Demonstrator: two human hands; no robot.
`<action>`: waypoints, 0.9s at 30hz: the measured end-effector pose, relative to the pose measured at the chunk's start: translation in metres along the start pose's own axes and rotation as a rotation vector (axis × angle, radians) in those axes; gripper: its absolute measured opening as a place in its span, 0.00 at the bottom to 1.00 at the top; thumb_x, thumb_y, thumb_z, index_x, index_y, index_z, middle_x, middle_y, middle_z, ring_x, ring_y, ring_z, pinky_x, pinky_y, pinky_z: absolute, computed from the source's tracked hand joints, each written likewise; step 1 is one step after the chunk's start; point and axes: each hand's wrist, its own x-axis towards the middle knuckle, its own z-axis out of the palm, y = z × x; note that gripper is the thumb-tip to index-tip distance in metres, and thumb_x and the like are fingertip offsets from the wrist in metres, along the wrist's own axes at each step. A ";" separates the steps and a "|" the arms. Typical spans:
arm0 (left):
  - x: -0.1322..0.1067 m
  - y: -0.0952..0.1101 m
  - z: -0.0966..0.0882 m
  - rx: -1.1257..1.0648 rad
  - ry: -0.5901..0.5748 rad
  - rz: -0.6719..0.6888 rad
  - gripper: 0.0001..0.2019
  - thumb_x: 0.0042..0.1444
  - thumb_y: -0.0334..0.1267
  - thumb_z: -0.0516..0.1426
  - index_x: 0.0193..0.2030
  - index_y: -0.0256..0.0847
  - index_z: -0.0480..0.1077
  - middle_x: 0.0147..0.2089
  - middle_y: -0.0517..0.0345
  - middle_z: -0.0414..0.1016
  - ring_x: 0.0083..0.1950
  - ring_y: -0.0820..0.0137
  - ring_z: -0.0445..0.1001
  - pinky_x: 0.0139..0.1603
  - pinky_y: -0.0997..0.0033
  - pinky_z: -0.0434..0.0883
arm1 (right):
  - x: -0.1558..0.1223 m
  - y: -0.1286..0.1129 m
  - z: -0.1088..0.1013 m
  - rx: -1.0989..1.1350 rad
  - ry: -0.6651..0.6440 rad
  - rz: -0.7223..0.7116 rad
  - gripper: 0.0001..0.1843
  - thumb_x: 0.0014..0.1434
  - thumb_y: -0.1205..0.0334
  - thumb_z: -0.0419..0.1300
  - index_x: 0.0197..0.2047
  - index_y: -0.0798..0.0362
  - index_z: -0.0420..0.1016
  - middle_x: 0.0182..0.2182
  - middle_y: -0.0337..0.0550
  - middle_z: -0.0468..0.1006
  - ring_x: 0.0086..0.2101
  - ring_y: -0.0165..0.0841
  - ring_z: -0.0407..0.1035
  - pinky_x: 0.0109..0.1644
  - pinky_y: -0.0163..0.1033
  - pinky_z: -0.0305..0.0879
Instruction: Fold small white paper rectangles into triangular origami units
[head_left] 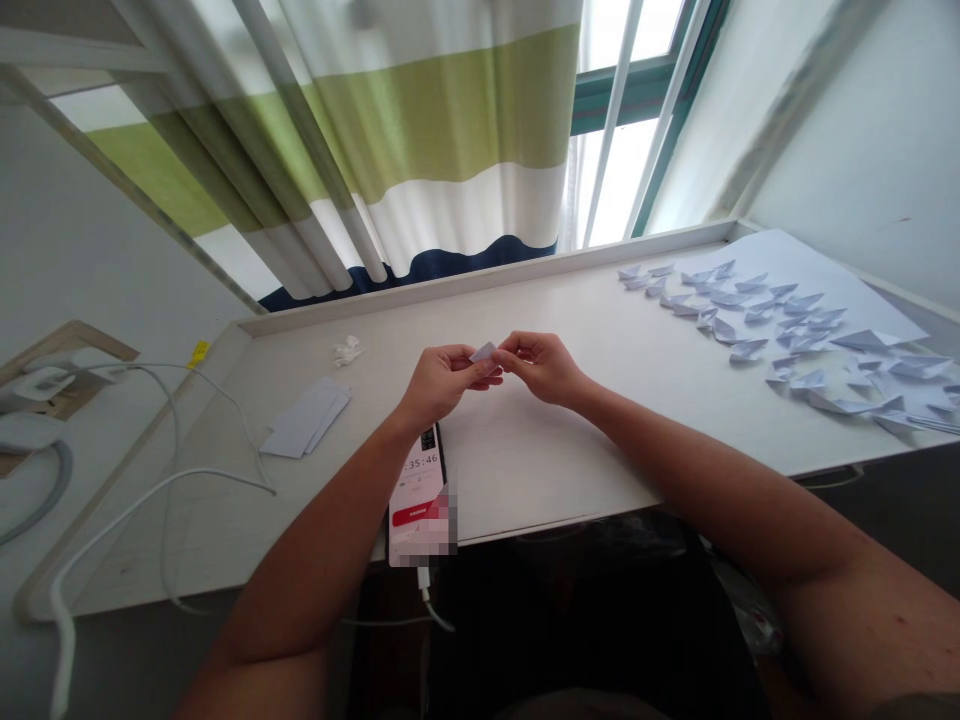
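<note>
My left hand (442, 382) and my right hand (541, 365) meet above the middle of the white desk (525, 460). Both pinch a small folded piece of white paper (484, 352) between fingertips, each hand with its fingers curled closed. The paper is held a little above the desk surface. To the right lie several finished folded paper pieces (757, 315), spread over a large white sheet (817, 275).
A phone (420, 495) with a timer on its screen lies at the desk's front edge under my left wrist, a cable plugged in. A stack of paper slips (307, 418) and a crumpled scrap (347, 350) lie left. White cables (161, 480) cross the left side. A striped curtain hangs behind.
</note>
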 end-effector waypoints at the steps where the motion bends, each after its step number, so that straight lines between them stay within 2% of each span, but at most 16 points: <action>1: 0.000 0.001 0.000 0.005 -0.011 -0.007 0.25 0.54 0.58 0.74 0.43 0.35 0.84 0.41 0.44 0.89 0.42 0.57 0.89 0.47 0.58 0.83 | 0.000 0.000 -0.001 -0.010 0.006 0.000 0.28 0.62 0.32 0.69 0.36 0.52 0.81 0.33 0.46 0.85 0.34 0.36 0.77 0.42 0.45 0.74; 4: -0.001 0.004 0.000 0.043 -0.040 -0.019 0.25 0.59 0.60 0.70 0.45 0.36 0.85 0.45 0.43 0.89 0.43 0.57 0.89 0.46 0.59 0.83 | 0.000 0.002 -0.002 -0.027 0.001 0.010 0.28 0.63 0.32 0.68 0.34 0.52 0.80 0.31 0.45 0.84 0.33 0.37 0.77 0.41 0.45 0.75; 7: -0.001 0.005 -0.001 0.066 -0.042 -0.011 0.25 0.58 0.60 0.71 0.44 0.36 0.85 0.44 0.43 0.88 0.44 0.56 0.89 0.46 0.60 0.83 | 0.000 0.003 -0.002 -0.043 0.005 0.000 0.26 0.65 0.36 0.68 0.36 0.52 0.80 0.31 0.44 0.83 0.33 0.36 0.76 0.40 0.45 0.76; 11: 0.000 0.003 -0.002 0.012 0.021 0.003 0.25 0.56 0.58 0.73 0.47 0.36 0.84 0.42 0.45 0.88 0.43 0.58 0.88 0.49 0.57 0.83 | -0.001 0.000 -0.003 -0.111 0.030 -0.142 0.18 0.65 0.44 0.71 0.49 0.48 0.81 0.42 0.45 0.82 0.40 0.37 0.78 0.44 0.47 0.80; 13: 0.000 0.003 -0.003 -0.029 0.047 -0.004 0.25 0.55 0.56 0.74 0.49 0.36 0.83 0.41 0.47 0.88 0.43 0.59 0.88 0.52 0.54 0.84 | -0.001 -0.001 -0.004 -0.144 -0.019 -0.206 0.14 0.65 0.47 0.72 0.49 0.45 0.83 0.46 0.46 0.81 0.43 0.38 0.78 0.46 0.48 0.82; 16: 0.000 0.003 -0.005 -0.058 0.050 -0.008 0.22 0.56 0.53 0.74 0.47 0.36 0.83 0.42 0.48 0.88 0.45 0.61 0.87 0.57 0.53 0.83 | -0.001 -0.001 -0.005 -0.156 -0.083 -0.226 0.11 0.67 0.50 0.70 0.48 0.44 0.84 0.47 0.45 0.80 0.44 0.39 0.78 0.49 0.50 0.83; 21: 0.003 -0.001 -0.005 -0.122 0.048 -0.019 0.21 0.58 0.54 0.71 0.45 0.37 0.85 0.42 0.49 0.88 0.46 0.61 0.87 0.60 0.52 0.81 | -0.001 0.001 -0.005 -0.102 -0.060 -0.213 0.15 0.66 0.45 0.71 0.45 0.46 0.85 0.45 0.46 0.81 0.44 0.39 0.79 0.49 0.51 0.84; 27: 0.003 -0.003 -0.002 -0.102 -0.026 0.007 0.25 0.56 0.58 0.72 0.47 0.37 0.85 0.45 0.47 0.89 0.49 0.58 0.88 0.60 0.52 0.81 | -0.001 -0.002 -0.003 -0.083 0.022 -0.155 0.24 0.64 0.34 0.69 0.36 0.49 0.83 0.37 0.44 0.81 0.36 0.36 0.79 0.45 0.49 0.82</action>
